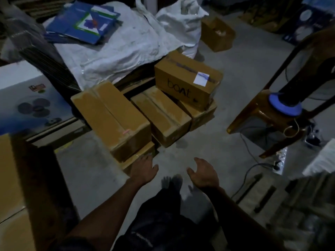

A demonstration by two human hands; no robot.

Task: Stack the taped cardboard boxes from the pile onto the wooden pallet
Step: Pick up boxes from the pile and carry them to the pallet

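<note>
1. a cluster of taped cardboard boxes sits on the concrete floor (226, 91) in front of the person: a long taped box (110, 116) on the left, a middle taped box (161, 116) just beside it, and a box marked "boat" (188, 78) resting on top of a lower box (201, 113) on the right.
2. a flatter box (139, 156) lies under the long one, its near corner sticking out.
3. dark slats show behind and between the boxes, so i judge that these may already rest on the wooden pallet, but the dim light leaves that unsure.
4. the left hand (144, 168) reaches down with fingers spread and relaxed, touching or just beside the corner of the flatter box; it holds nothing.
5. the right hand (203, 172) hangs near it over bare floor, fingers loosely curled, carrying nothing.
6. another brown box (217, 34) stands well apart by the white sacks (130, 42), and a large carton (10, 178) fills the left edge.
7. my judgement: several boxes are stacked, no box is in hand, and at least the far box looks left to bring.
</note>
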